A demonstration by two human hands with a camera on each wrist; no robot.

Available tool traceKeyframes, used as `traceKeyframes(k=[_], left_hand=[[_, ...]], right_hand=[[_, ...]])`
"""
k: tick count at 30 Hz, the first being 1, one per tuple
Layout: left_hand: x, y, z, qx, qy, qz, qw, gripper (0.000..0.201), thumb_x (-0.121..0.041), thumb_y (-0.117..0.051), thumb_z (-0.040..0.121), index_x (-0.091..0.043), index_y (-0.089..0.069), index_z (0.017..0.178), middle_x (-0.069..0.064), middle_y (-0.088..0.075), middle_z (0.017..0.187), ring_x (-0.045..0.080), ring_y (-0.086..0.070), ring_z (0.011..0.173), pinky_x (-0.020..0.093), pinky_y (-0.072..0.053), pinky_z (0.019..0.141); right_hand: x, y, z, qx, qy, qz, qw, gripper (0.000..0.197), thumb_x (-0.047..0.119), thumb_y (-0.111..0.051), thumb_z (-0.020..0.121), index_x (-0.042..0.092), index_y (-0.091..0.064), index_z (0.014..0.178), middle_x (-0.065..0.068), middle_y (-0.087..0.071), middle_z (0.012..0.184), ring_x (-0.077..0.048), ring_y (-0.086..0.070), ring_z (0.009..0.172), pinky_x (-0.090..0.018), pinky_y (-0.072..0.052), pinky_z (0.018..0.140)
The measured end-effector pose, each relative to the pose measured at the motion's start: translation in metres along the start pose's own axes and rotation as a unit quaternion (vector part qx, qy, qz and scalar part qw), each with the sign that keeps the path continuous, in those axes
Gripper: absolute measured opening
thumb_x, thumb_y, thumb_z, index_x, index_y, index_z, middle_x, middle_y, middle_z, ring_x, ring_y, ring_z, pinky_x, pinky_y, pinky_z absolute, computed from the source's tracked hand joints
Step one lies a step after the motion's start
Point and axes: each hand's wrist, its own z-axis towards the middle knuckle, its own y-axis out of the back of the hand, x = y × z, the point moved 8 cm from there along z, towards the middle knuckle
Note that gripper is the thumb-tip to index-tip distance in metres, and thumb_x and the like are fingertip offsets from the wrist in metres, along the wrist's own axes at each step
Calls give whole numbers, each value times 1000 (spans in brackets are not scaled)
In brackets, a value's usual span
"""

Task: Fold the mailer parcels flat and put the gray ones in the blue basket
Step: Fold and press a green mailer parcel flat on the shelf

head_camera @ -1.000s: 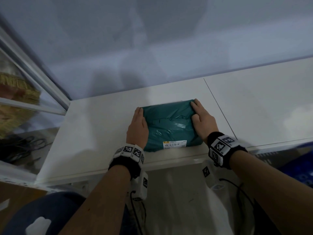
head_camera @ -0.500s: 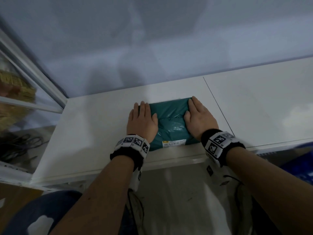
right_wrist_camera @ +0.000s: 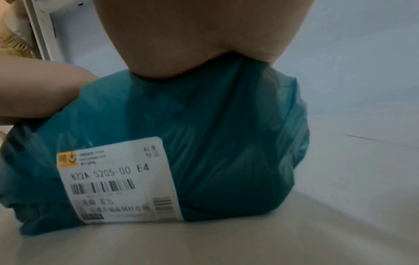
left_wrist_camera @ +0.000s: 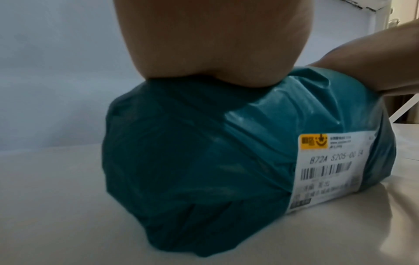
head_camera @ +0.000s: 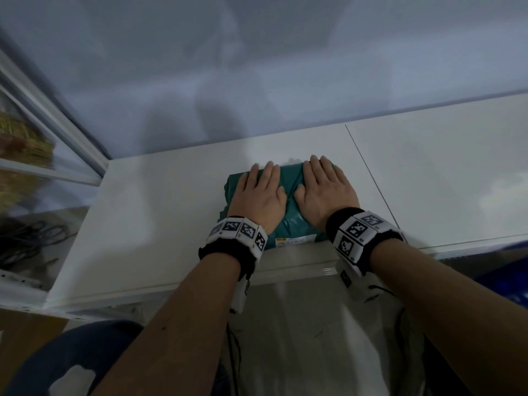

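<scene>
A teal plastic mailer parcel (head_camera: 290,178) with a white shipping label (head_camera: 294,240) lies near the front edge of the white table (head_camera: 160,224). My left hand (head_camera: 261,190) lies flat on its left half, fingers straight and pointing away. Beside it my right hand (head_camera: 325,187) lies flat on the right half, thumbs nearly touching. In the left wrist view the heel of my palm (left_wrist_camera: 215,53) presses into the puffy teal parcel (left_wrist_camera: 192,161). The right wrist view shows the same for the right palm (right_wrist_camera: 204,44) on the parcel (right_wrist_camera: 226,143), label (right_wrist_camera: 118,179) facing the camera.
A blue basket (head_camera: 511,284) shows partly at the right, below the table edge. A white-framed glass shelf unit (head_camera: 57,132) with straw-coloured goods stands at the left. A seam (head_camera: 368,172) splits the table top right of the parcel. Black cables (head_camera: 25,241) lie lower left.
Both hands slid from the parcel's sides onto its top and moved close together. They now press down on it with flat palms.
</scene>
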Motion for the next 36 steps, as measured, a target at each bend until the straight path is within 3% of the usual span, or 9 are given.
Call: traceKeyframes(k=[8,15,17,20,22,23,25,30,36], left_hand=[[-11,-4,5,15,-33,11,999,53,-34,-9,106,-25,0,158,-9,3,166,23,3,152,42,-1,124],[-13,-4,2,31,-46,-2,998,63,-46,-21,104,-29,11,156,-10,11,164,22,12,152,45,3,124],[-12,-6,1,36,-59,18,997,69,-49,-25,103,-25,12,156,-6,11,165,21,12,152,44,2,124],[-8,-7,-4,5,-60,82,995,73,-39,-30,105,-8,14,154,9,9,165,25,5,152,41,-1,124],[-5,-7,-5,-15,-45,40,998,71,-26,-34,105,3,11,152,15,6,164,29,1,152,36,-1,124],[-6,-7,-4,-10,-47,58,997,69,-29,-28,106,-1,14,152,13,9,164,28,3,152,38,0,124],[-7,-10,-1,8,-64,104,993,66,-41,-13,102,-14,19,153,6,15,164,24,9,152,44,2,124],[-6,-7,2,24,-51,2,998,74,-49,-29,100,-20,11,156,0,6,165,15,4,152,36,5,124],[-9,-2,2,10,-46,-5,999,63,-40,-23,104,-22,6,157,-3,4,166,18,6,152,38,1,124]], right_hand=[[10,-1,1,13,56,-39,998,64,40,-1,96,17,-4,156,0,0,164,-16,2,151,-43,3,122],[28,1,-7,2,90,31,995,67,51,-3,101,13,-3,156,-5,-3,164,-14,2,151,-35,4,122],[46,7,-11,-34,122,69,990,68,51,-5,101,10,-8,155,-8,-5,163,-18,1,151,-34,5,122],[78,14,-21,-101,211,95,968,71,48,-14,99,1,-31,149,-18,-28,156,-28,-22,147,-40,-8,122],[86,9,-22,-88,240,122,959,68,44,-19,98,0,-36,146,-19,-35,153,-30,-28,145,-42,-16,121],[86,7,-21,-75,246,133,957,67,42,-20,98,-1,-36,146,-20,-35,152,-29,-29,145,-41,-16,121],[80,7,-17,-76,246,139,956,68,41,-17,97,-1,-35,146,-20,-35,153,-28,-29,145,-35,-12,121],[57,7,-6,-34,173,138,975,57,37,-17,105,10,-16,155,-5,-15,162,-15,-7,150,-20,4,118],[36,-2,6,30,143,23,989,61,40,-1,100,16,-5,156,-3,-4,164,-16,-1,151,-36,-2,122]])
